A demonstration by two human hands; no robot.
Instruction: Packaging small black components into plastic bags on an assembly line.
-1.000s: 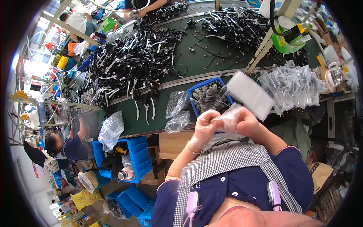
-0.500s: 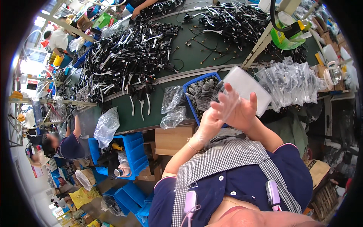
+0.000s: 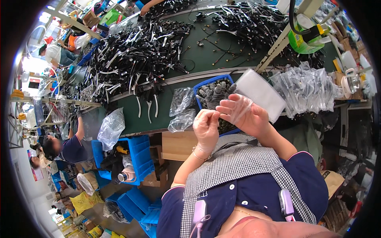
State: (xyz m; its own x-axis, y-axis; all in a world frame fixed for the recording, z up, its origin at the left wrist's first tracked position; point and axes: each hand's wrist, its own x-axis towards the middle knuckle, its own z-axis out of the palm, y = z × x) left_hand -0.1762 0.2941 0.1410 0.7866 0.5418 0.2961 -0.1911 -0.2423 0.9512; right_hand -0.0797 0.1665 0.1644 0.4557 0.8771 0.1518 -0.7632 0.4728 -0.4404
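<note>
My left hand [image 3: 206, 126] is raised over the table's front edge, with thumb and fingers pinched together; what they hold, if anything, is too small to make out. A thin clear covering, like a disposable glove, shows on this hand and its wrist. Close by, my right hand [image 3: 254, 119] faces palm inward, fingers stretched out toward the left fingertips. Clear plastic film [image 3: 241, 112] lies across its palm and fingers. Behind both hands, grey knit gloves [image 3: 217, 95] rest on a blue bin [image 3: 195, 88] of small dark parts. A stack of white sheets or bags [image 3: 265, 93] sits beside the bin.
Black and silver brake levers [image 3: 135, 59] pile up on the green table [image 3: 206, 53]. Clear bags [image 3: 303, 89] lie at right, small filled bags [image 3: 181, 101] left of the bin. Blue crates [image 3: 135, 158] stand below. A metal post [image 3: 279, 45] rises at right; other people work nearby.
My left hand has drawn back left and away from the right palm, its fingers now pinched. My right hand has lowered slightly, fingers tilting left, with the clear film still on it.
</note>
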